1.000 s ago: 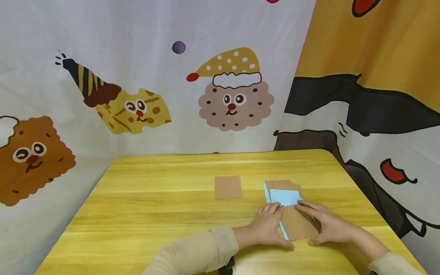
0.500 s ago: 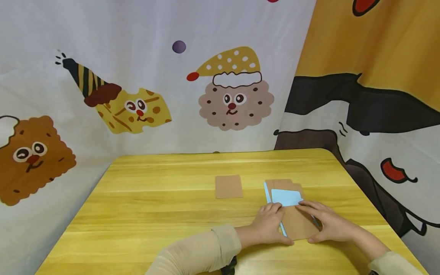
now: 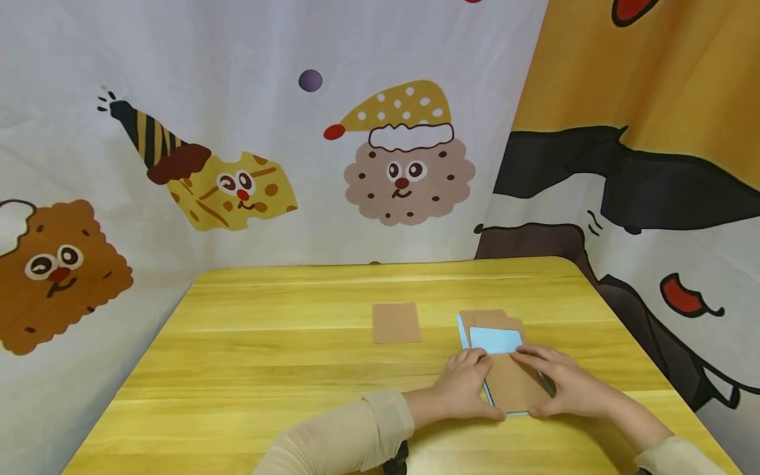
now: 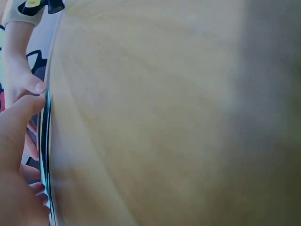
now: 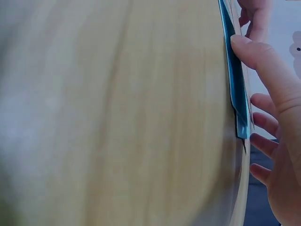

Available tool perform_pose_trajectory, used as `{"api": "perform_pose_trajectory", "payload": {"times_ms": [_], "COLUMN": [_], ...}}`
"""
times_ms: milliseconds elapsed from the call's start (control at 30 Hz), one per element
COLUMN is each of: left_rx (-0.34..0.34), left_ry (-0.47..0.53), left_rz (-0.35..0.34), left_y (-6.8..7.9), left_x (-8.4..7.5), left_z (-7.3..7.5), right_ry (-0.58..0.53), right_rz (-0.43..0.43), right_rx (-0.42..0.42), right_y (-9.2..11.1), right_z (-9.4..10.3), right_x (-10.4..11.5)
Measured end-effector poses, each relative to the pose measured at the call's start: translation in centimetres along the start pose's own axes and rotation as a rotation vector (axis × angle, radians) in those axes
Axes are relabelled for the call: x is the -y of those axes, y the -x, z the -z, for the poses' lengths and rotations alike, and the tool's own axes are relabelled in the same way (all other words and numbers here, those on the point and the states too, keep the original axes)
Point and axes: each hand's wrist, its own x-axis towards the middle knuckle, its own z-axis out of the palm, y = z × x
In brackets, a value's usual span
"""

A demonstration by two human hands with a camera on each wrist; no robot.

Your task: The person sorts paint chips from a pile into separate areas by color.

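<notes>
In the head view a brown square card (image 3: pixel 515 382) lies between my two hands, with light blue edges showing along its left, right and near sides. My left hand (image 3: pixel 466 386) holds its left side, thumb at the near left corner and fingertips at the far left. On the other side my right hand (image 3: pixel 570 382) holds it the same way, thumb at the near right corner. Just beyond it a light blue card (image 3: pixel 495 339) lies over more brown cards (image 3: pixel 487 318). In the right wrist view the thumb touches a thin blue edge (image 5: pixel 236 80).
A single brown square card (image 3: pixel 396 323) lies on the wooden table (image 3: pixel 267 369), left of the stack. A curtain (image 3: pixel 249 99) with printed cartoon figures hangs right behind the table.
A strip of light blue now shows along the brown card's near edge, between the thumbs. Both thumbs have shifted slightly inward and away from me. The loose card on the left stays put.
</notes>
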Motion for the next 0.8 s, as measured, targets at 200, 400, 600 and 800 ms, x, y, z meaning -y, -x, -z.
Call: {"api": "perform_pose_trajectory", "payload": {"times_ms": [200,400,600,800], "left_rx": [-0.011,-0.054,-0.061,-0.06], "left_ry": [0.01,0.026,0.051,0.091], "left_rz": [-0.003,-0.036,-0.048,-0.058], "left_y": [0.0,0.1,0.3,0.5], "left_x": [0.7,1.8,3.2,4.6], "left_z": [0.5,0.5,0.9,1.7], "right_ry": [0.028,0.052,0.051,0.069], "right_rz": [0.001,-0.008,-0.032,-0.018], "right_rx": [-0.033,-0.054,-0.045,-0.071], "right_y": [-0.5,-1.2,-2.3,-3.6], "right_z": [0.2,0.1,-0.3,-0.6], "right_x": [0.4,0.8,1.1,1.3]}}
